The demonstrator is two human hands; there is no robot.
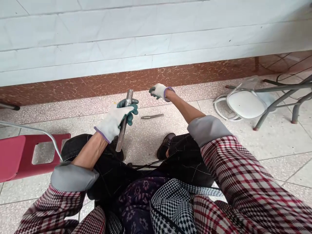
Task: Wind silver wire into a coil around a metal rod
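Note:
My left hand, in a white knit glove with a green rubber palm, is shut around a grey steel bar held nearly upright, its lower end near my knee. My right hand, in a matching glove with a purple cuff, reaches forward over the floor and holds nothing, its fingers loosely curled. A short flat metal piece lies on the terrazzo floor below and a little behind my right hand, not touching either hand.
A white chair on a grey metal frame stands tilted at the right. A red plastic seat with a white metal rod sits at the left. A brown tiled skirting and white wall run along the far side.

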